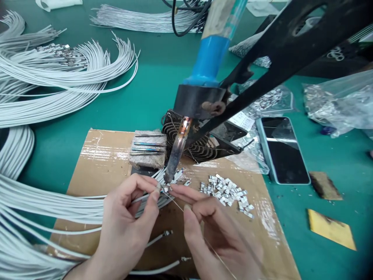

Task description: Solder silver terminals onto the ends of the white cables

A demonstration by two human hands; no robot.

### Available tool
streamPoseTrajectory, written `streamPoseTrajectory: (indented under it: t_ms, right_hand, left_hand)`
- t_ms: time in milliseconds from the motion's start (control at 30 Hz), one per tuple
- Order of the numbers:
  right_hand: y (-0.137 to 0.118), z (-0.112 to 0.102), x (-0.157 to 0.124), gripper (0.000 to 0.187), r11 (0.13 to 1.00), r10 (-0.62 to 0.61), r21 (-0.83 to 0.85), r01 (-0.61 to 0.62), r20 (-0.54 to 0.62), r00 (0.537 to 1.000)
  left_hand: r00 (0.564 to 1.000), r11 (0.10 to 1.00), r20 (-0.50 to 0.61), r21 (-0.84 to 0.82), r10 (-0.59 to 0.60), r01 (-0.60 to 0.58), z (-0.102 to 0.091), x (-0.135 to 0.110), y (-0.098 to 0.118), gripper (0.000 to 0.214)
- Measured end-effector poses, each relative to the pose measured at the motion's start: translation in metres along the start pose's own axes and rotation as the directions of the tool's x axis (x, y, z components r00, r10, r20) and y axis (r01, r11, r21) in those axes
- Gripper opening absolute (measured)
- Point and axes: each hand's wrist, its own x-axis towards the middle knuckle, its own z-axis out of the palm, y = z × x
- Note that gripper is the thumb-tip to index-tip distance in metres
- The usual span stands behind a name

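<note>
Below the tip of a blue-handled soldering iron [175,157], fixed in a black stand, my left hand [128,221] pinches the end of a white cable [135,201]. A small metal connector [166,189] shows at its fingertips, close under the iron tip. My right hand [215,229] is closed on a thin strand of solder wire [219,257] between thumb and fingers. The wire runs up to the connector, and the extended index finger is near it. Whether the iron touches the connector I cannot tell.
Bundles of white cable [58,79] fill the left side. A cardboard sheet [78,171] carries a pile of small metal connectors [227,189] and a block with metal rods [148,160]. A phone [284,151], a yellow sponge [330,229] and plastic bags [340,101] lie right.
</note>
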Motion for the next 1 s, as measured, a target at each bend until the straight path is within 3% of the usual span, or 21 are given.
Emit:
streamPoseTrajectory:
  t_ms: [433,1000]
  right_hand:
    - [0.002,0.002,0.007,0.024,0.999,0.031,-0.015,-0.031,-0.009,0.999]
    - [-0.010,0.001,0.013,0.025,0.993,0.110,0.051,-0.107,-0.058,0.992]
  left_hand:
    - [0.998,0.997,-0.036,-0.049,-0.059,0.057,0.004,0.006,0.008,0.017]
    - [0.999,0.998,-0.018,-0.058,-0.038,0.037,0.005,0.013,0.017,0.017]
